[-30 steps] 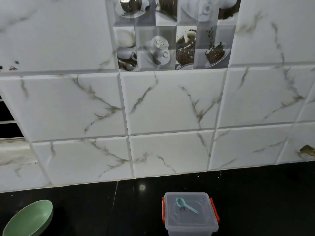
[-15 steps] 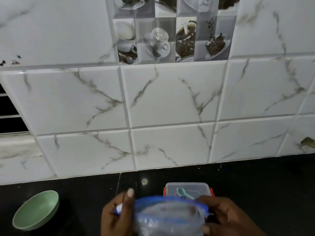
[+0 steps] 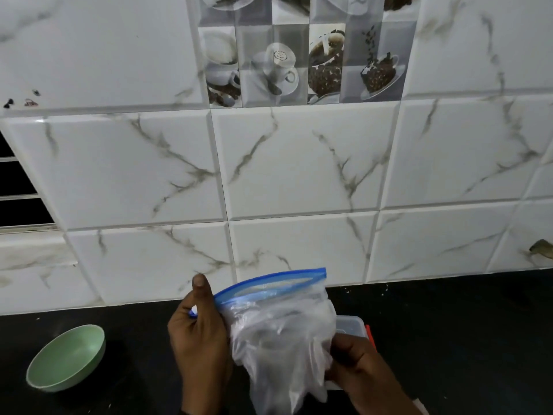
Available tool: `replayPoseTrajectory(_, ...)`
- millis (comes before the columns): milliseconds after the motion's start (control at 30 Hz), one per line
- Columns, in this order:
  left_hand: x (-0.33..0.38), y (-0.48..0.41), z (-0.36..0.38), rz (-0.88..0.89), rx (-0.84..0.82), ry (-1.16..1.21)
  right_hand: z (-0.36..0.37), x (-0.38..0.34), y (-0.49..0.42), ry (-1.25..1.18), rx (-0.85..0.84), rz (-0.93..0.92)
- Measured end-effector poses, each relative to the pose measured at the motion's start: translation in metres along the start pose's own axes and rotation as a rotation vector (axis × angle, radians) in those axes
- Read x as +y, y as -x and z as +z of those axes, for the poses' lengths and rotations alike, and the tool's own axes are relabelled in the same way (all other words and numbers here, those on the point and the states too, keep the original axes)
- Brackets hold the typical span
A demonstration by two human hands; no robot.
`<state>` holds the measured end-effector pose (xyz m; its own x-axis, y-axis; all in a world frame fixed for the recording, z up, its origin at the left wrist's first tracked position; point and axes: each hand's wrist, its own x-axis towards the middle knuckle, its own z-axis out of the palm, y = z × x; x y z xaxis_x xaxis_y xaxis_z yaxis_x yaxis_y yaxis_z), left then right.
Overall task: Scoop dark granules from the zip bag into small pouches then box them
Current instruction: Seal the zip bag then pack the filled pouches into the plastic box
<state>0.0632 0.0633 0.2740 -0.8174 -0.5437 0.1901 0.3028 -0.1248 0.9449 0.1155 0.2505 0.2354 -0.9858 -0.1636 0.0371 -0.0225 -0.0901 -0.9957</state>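
Whereas half a second ago the zip bag sat low in the view with a hand at each end of its blue zip strip, it now hangs higher and more upright, lifted above the black counter and reaching up in front of the marbled wall tiles. The left hand pinches the left end of the strip, its thumb standing straight up beside the bag's corner. The right hand has dropped from the strip to the bag's lower right side, where its curled fingers clutch the crumpled plastic. The strip's two blue lips look slightly parted, though the plastic below is cloudy and what lies inside cannot be made out. Behind the raised bag, the clear box is now mostly hidden: only a corner of it and a bit of its orange latch show at the bag's right edge, and the teal scoop seen on its lid earlier is out of sight. A second ago neither hand nor bag was in view. The green bowl stays tilted on the counter at the left, well apart from both hands.
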Motion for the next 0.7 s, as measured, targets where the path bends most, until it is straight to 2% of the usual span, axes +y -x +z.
replayPoseTrajectory(67,-0.008,-0.006,-0.004,0.041,-0.030,-0.037,0.001,-0.004,-0.001,0.048,0.075,-0.067)
replayPoseTrajectory(133,-0.009,-0.014,-0.011,0.119,-0.091,-0.167,-0.001,-0.008,-0.004,-0.008,0.124,-0.093)
replayPoseTrajectory(200,0.001,-0.022,-0.015,0.241,-0.133,-0.381,-0.003,-0.010,-0.006,-0.026,0.133,-0.094)
replayPoseTrajectory(267,0.020,-0.026,-0.015,0.393,-0.161,-0.500,-0.006,-0.010,-0.007,-0.009,0.116,-0.117)
replayPoseTrajectory(300,0.030,-0.026,-0.012,0.496,-0.221,-0.539,-0.007,-0.012,-0.006,0.031,0.109,-0.137)
replayPoseTrajectory(367,0.050,-0.026,-0.003,0.637,-0.446,-0.615,-0.008,-0.012,-0.007,0.149,0.083,-0.172)
replayPoseTrajectory(433,0.062,-0.029,0.010,0.603,-0.711,-0.741,-0.009,-0.012,-0.009,0.247,0.049,-0.199)
replayPoseTrajectory(567,0.074,-0.046,0.037,0.302,-1.173,-0.874,-0.010,-0.014,-0.010,0.245,0.033,-0.268)
replayPoseTrajectory(633,0.080,-0.046,0.047,0.372,-1.244,-0.882,-0.010,-0.017,-0.009,0.217,0.055,-0.300)
replayPoseTrajectory(700,0.087,-0.043,0.055,0.416,-1.220,-0.789,-0.012,-0.018,-0.011,0.232,0.143,-0.315)
